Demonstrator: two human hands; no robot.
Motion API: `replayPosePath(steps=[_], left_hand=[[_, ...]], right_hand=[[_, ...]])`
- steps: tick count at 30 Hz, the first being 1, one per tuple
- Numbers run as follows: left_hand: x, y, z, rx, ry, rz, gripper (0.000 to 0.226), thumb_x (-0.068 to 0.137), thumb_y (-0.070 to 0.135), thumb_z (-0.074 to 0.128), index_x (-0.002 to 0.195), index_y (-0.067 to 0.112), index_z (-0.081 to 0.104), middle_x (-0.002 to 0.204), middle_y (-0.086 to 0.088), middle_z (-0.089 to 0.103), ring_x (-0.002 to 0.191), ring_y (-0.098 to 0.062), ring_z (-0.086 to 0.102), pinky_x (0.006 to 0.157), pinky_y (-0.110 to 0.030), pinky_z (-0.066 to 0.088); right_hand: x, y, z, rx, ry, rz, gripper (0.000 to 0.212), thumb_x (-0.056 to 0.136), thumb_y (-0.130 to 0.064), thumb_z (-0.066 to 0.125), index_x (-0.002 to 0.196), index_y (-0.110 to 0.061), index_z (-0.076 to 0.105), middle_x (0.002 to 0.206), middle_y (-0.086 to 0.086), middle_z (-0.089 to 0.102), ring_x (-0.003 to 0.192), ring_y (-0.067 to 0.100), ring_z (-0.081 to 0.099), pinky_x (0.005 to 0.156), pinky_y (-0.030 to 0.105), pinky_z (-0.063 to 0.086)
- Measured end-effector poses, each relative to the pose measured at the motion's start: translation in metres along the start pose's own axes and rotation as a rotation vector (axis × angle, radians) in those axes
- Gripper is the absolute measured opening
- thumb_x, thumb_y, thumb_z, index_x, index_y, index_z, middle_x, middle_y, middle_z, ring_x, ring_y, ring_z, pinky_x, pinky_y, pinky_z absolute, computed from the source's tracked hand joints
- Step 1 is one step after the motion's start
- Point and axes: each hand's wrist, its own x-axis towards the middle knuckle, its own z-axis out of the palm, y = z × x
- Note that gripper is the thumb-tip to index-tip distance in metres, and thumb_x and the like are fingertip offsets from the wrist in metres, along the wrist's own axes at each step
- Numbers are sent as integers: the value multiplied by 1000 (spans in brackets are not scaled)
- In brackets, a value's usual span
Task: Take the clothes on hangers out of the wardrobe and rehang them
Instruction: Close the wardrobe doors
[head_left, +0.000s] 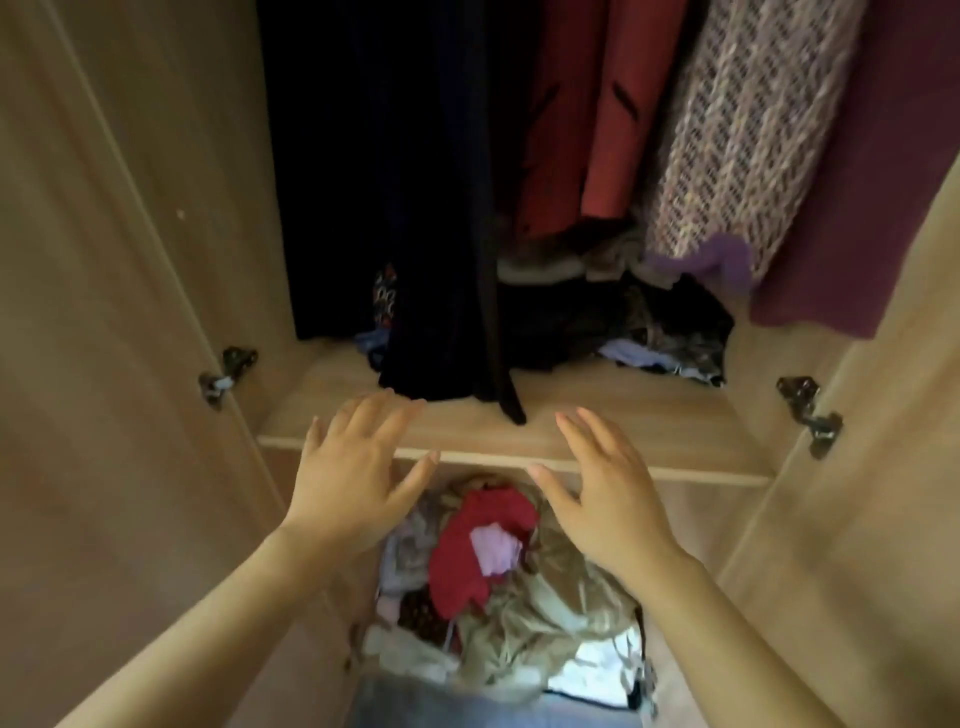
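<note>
fingers (387, 413) of your left hand (358, 467) are straight and spread apart, holding nothing. same w/ your right hand (608, 493): spread, palm down, empty. both hands hover side by side over the near edge of the shelf (649, 415) inside the wardrobe (223, 208), w/ a gap between them.

task clothes hang at the far side, above the shelf. l to r: a long dark navy garment (389, 182), its hem down on the shelf just beyond your left fingertips (can't tell if touching); a red garment (587, 130) at centre; a knit garment (743, 145) in a pink-grey pattern; a purple garment (857, 218) at far right. tops of all four run out of view.

under the red and knit ones, a crumpled dark pile (623, 322) sits on the shelf. below the shelf, nearer you, the lower compartment holds a loose heap: a red item (467, 566) w/ a pink piece (496, 548) on it, and beige cloth (550, 618) beside it to the right.

both doors stand open, left door (78, 312) and right door (883, 493), each w/ a metal hinge (226, 376) at shelf level.
</note>
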Motion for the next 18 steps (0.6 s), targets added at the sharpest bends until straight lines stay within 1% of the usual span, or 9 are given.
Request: replayPosePath(steps=[1,2,4,9,13,16,18], left_hand=[[-17,-1,2,3,1,-10,63,84,63,28,133,27,48,136,-7,51,126,-33,45,99,-59,36],[-34,-2,5,-3,-12,-21,62,84,62,30,132,27,49,135,-6,51,126,-32,45,98,-58,36],[-68,-3,13,-32,-53,-39,62,83,62,32,133,28,49,135,-3,50,128,-30,42,100,-57,35],[-146,-18,29,-24,-160,-78,56,84,59,37,130,28,48,132,-5,51,128,-29,43,100,-55,39],[-202,-44,27,-13,-225,-121,53,84,55,40,129,27,48,133,-4,51,127,-29,44,100,-53,39],[-238,-73,13,-4,-236,-194,56,84,58,36,131,29,47,135,-2,49,128,-27,44,102,-52,37],[-262,-96,1,5,-229,-229,58,84,58,35,132,29,47,136,-2,48,127,-26,44,102,-51,37]], right_hand=[[-15,-2,7,-10,-20,-13,85,79,-70,10,145,-21,28,154,2,21,141,21,17,113,41,22],[-28,-4,14,-17,-29,-28,85,79,-70,13,143,-18,34,152,4,27,139,24,23,111,43,27],[-56,-7,28,-23,-54,-46,80,82,-66,22,137,-14,44,146,8,38,133,29,34,106,46,33],[-118,-22,57,23,-120,-53,69,84,-59,36,128,-9,54,137,11,49,122,32,49,97,45,45],[-147,-53,77,58,-200,-63,71,83,-61,33,130,-11,53,139,9,47,124,29,47,96,44,44],[-159,-89,96,78,-243,-102,70,84,-60,34,129,-10,53,139,10,47,124,30,47,96,46,45],[-166,-119,108,93,-242,-141,70,84,-60,35,130,-10,52,139,9,47,125,29,46,98,45,43]])
